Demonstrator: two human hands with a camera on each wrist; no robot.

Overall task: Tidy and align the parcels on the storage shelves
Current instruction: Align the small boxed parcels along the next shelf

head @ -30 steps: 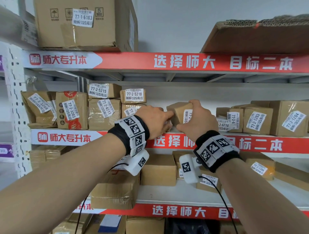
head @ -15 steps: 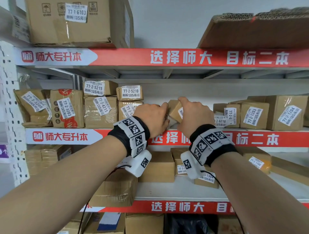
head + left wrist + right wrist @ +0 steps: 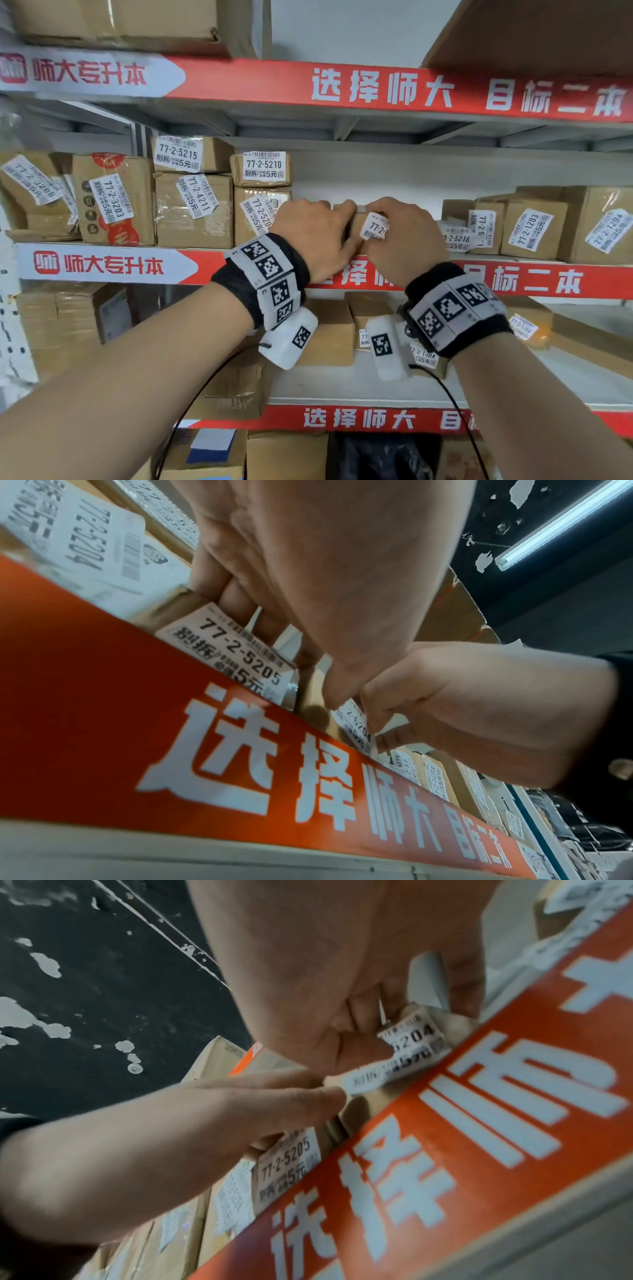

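A small brown parcel (image 3: 375, 226) with a white label ending 6204 (image 3: 414, 1034) sits low at the front edge of the middle shelf (image 3: 102, 265). My right hand (image 3: 404, 240) curls over its right end and grips it (image 3: 342, 961). My left hand (image 3: 318, 233) holds its left end, thumb on the front corner (image 3: 337, 696). The left fingers curl down behind the neighbouring parcel 77-2-5205 (image 3: 240, 653), which stands just left of it (image 3: 287, 1164). Both hands hide most of the small parcel in the head view.
Stacked parcels 77-2-5210 (image 3: 262, 169) and 77-2-5215 (image 3: 178, 154) stand close on the left. Parcels 77-2-6216 (image 3: 457, 238) and 77-2-1203 (image 3: 531, 228) line the right. Bare white wall shows behind the hands. Boxes fill the lower shelf (image 3: 329, 332) and a large box sits overhead (image 3: 534, 34).
The small parcel was held up and tilted between both hands; it has come down to the shelf's front edge with its label facing out. The head has moved closer.
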